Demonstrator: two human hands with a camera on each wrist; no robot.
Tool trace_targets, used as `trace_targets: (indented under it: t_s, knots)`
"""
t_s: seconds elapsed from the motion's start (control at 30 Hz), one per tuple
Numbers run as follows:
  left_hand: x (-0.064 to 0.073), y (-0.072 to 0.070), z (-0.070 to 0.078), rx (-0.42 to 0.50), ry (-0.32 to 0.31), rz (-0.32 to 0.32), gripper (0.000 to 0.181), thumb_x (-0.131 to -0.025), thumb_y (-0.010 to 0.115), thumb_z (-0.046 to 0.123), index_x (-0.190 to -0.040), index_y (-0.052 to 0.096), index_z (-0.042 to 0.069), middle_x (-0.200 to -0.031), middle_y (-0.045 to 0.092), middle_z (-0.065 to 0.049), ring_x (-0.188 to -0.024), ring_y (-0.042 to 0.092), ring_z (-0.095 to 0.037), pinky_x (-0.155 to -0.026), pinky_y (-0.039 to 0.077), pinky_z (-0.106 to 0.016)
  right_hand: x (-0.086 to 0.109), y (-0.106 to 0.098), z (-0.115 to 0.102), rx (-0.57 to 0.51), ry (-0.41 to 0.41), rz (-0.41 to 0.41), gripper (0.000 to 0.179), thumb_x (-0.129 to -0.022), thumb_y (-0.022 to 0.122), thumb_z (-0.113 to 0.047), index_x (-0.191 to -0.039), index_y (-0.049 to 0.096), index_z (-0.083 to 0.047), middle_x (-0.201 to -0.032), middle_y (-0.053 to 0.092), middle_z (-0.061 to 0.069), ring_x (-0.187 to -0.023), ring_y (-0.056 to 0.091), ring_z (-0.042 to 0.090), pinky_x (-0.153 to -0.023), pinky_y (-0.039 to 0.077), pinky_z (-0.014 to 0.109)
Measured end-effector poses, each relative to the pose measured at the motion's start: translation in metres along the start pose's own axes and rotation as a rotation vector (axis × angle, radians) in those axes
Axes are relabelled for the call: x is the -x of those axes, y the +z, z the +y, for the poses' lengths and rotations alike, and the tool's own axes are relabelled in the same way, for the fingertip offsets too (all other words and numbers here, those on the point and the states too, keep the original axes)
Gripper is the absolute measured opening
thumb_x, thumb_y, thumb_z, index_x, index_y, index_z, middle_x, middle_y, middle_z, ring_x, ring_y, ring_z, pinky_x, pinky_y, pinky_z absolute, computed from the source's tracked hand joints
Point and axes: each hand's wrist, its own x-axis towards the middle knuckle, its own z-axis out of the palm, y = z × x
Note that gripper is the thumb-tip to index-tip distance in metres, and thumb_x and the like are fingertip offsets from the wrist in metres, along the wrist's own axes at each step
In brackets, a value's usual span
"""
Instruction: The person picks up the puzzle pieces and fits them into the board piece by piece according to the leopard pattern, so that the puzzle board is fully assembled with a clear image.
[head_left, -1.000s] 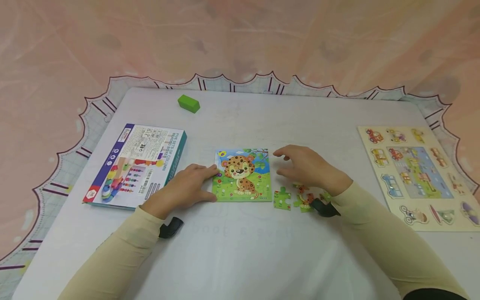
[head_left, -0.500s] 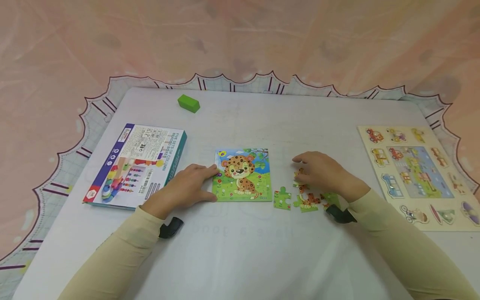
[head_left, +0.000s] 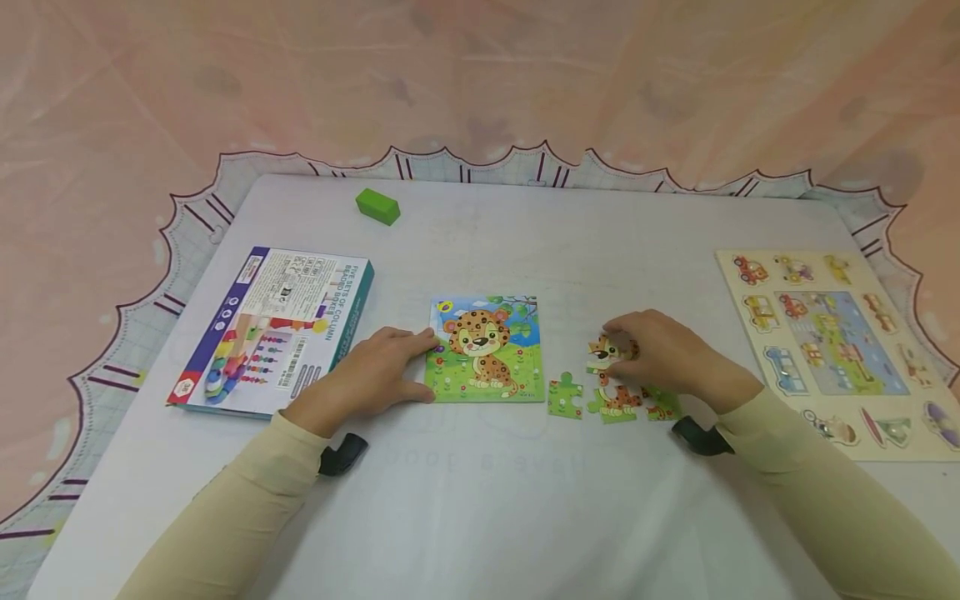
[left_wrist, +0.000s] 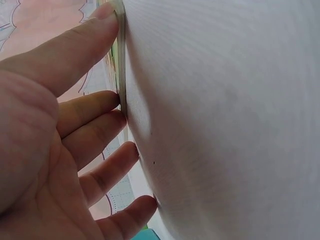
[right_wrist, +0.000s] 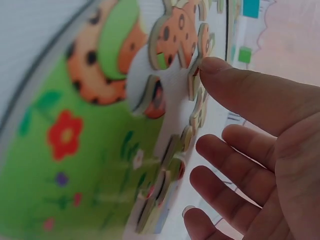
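Observation:
A square leopard picture board (head_left: pixel 487 350) lies flat in the middle of the table in the head view. My left hand (head_left: pixel 371 375) rests at its left side, thumb and fingertips touching the board's edge, as the left wrist view also shows. My right hand (head_left: pixel 667 354) is over the loose jigsaw pieces to the right of the board. Its thumb touches a leopard-face piece (head_left: pixel 602 357), with the fingers spread beyond it and partly hiding the pieces. Nearer lie a green corner piece (head_left: pixel 562 398) and a leopard-body piece (head_left: pixel 618 406).
A boxed bead toy (head_left: pixel 277 333) lies at the left. Farther back sits a green block (head_left: pixel 377 207). A wooden vehicle puzzle board (head_left: pixel 825 417) lies at the right, close to the right sleeve. Frilled cloth borders the white table (head_left: pixel 480 517).
My right hand has moved right, from beside the leopard board to over the loose pieces, uncovering several of them. My left hand and the board have stayed in place.

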Motion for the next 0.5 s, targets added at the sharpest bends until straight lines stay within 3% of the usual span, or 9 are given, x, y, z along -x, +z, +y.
trace_targets:
  t_s: [0.23, 0.5]
  knots:
    - [-0.0002, -0.0006, 0.0007, -0.002, -0.01, -0.004, 0.076, -0.085, 0.082, 0.031, -0.15, 0.048, 0.01, -0.15, 0.048, -0.013, -0.139, 0.038, -0.036, -0.109, 0.037, -0.053, 0.0022, 0.0001, 0.0024, 0.002, 0.019, -0.002, 0.054, -0.088, 0.078, -0.023, -0.132, 0.06, 0.003, -0.127, 0.063, 0.018, -0.118, 0.054, 0.037, -0.101, 0.043, 0.056]
    - [0.0004, -0.0006, 0.0014, -0.001, -0.01, -0.005, 0.075, -0.085, 0.082, 0.03, -0.149, 0.049, 0.01, -0.15, 0.048, -0.013, -0.138, 0.039, -0.036, -0.109, 0.037, -0.053, -0.0001, 0.0006, 0.0005, 0.012, 0.016, 0.024, 0.044, -0.089, 0.076, -0.019, -0.126, 0.065, 0.002, -0.115, 0.067, 0.014, -0.101, 0.057, 0.03, -0.09, 0.048, 0.051]
